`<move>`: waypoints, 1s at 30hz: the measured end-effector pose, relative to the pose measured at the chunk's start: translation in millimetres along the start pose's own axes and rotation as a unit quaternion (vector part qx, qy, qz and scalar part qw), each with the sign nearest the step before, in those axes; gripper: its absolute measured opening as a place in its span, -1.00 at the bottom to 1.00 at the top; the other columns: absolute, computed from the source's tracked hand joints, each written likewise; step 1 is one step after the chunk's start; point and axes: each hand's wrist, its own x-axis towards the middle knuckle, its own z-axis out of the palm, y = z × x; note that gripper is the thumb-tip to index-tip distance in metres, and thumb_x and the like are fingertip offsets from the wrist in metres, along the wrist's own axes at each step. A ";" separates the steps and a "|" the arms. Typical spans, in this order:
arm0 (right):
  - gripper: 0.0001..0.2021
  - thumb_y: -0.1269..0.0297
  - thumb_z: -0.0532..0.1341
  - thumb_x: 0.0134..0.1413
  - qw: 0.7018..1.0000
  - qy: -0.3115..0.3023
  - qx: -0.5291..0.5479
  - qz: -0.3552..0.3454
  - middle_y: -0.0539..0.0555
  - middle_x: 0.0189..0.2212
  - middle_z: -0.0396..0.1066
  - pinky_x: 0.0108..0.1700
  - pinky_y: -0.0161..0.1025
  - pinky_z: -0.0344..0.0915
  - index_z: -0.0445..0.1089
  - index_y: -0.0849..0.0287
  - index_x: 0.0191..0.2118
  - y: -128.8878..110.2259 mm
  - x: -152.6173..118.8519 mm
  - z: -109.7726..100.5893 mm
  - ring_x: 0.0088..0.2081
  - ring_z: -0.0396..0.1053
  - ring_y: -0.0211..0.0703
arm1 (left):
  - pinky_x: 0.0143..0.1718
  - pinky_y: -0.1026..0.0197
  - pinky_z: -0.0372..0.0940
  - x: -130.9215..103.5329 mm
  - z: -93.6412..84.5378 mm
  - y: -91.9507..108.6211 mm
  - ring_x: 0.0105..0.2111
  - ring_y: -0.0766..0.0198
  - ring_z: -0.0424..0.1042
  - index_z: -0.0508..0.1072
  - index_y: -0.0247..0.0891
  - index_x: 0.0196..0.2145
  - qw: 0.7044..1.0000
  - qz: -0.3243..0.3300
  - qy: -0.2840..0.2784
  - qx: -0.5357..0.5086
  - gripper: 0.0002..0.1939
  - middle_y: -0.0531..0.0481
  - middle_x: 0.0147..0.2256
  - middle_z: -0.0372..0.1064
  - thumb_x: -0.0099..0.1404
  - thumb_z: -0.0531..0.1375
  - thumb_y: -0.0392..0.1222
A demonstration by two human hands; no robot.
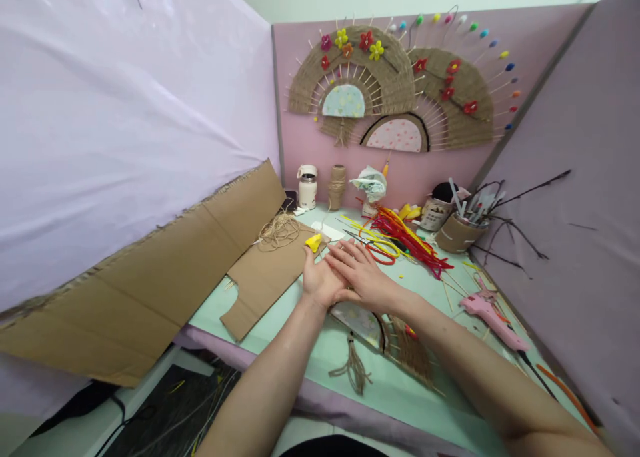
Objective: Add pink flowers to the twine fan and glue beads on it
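Note:
My left hand [321, 280] is held palm up with its thumb raised. Across its palm and fingers lies my right hand [367, 278], flat, its fingers stretched out. Whatever may be between the two palms is hidden. A yellow piece [313, 242] shows at the tip of my left thumb; I cannot tell whether it touches the thumb or lies behind it. Below the hands is a twine-woven fan [413, 354], partly covered by my right arm, with a patterned light centre [361, 322] and a twine tassel [354, 369] on the green tabletop.
Scissors [383, 249] and red and yellow pipe cleaners [410, 237] lie beyond the hands. Cardboard [273, 270] with loose twine [280, 230] is on the left. At right are a pink glue gun [493, 317] and a pen pot [460, 234]. Two decorated fans [395, 57] hang behind.

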 end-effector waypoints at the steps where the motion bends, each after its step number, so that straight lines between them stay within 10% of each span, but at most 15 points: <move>1: -0.19 -0.27 0.05 0.06 1.000 -0.002 0.002 -0.013 0.20 0.33 -0.05 0.29 0.23 -0.27 0.06 0.16 0.31 -0.6 -0.4 0.1 0.35 -0.25 0.20 | 0.10 -0.03 0.23 -0.2 -0.4 1.1 0.17 -0.02 0.22 0.26 -0.41 0.13 1.000 0.007 0.000 -0.002 -0.13 -0.32 0.18 0.19 0.21 -0.15 0.41; 30: -0.33 -0.19 0.09 0.09 1.000 -0.001 -0.013 0.022 0.15 0.35 -0.10 0.25 0.31 -0.26 0.18 0.01 0.26 -0.1 -0.5 -5.9 0.34 -0.27 0.24 | 0.06 0.08 0.27 0.6 -0.2 4.3 0.14 0.09 0.26 0.30 -0.37 0.09 0.999 0.040 0.031 -0.013 -0.17 -0.28 0.10 0.29 0.23 -0.16 0.40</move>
